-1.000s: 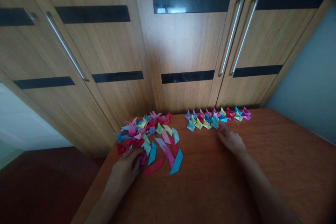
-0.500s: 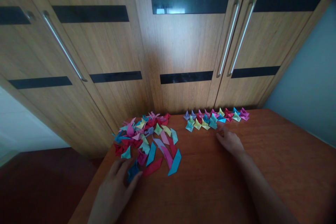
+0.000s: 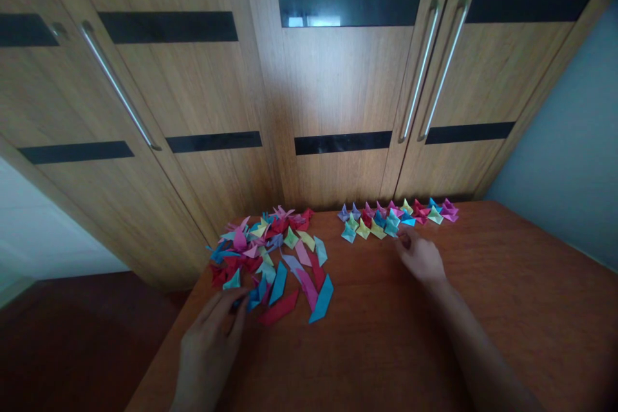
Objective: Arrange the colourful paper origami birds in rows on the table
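Observation:
At the near left of the pile, my left hand [image 3: 210, 338] is closed, its thumb and fingers pinching a blue folded paper piece [image 3: 255, 297]. Around it lie a turquoise folded piece [image 3: 232, 280], a flat red paper strip [image 3: 280, 309] and a flat blue strip [image 3: 279, 283]. My right hand [image 3: 422, 261] rests at the front of the rows of folded paper pieces [image 3: 378, 230], fingers curled together. Whatever its fingertips hold, if anything, is hidden. Closest to those fingertips stands a light teal folded piece [image 3: 391, 224].
A loose pile of colourful folded paper [image 3: 240, 238] covers the table's left back part, with several flat strips [image 3: 322, 299] beside it. The brown table [image 3: 357, 341] ends at wooden cabinet doors [image 3: 338, 90] behind and a pale wall [image 3: 564, 141] at right.
My left hand has closed its fingers on the blue piece and shifted it slightly up and right. My right hand has moved a little left, its fingers more curled.

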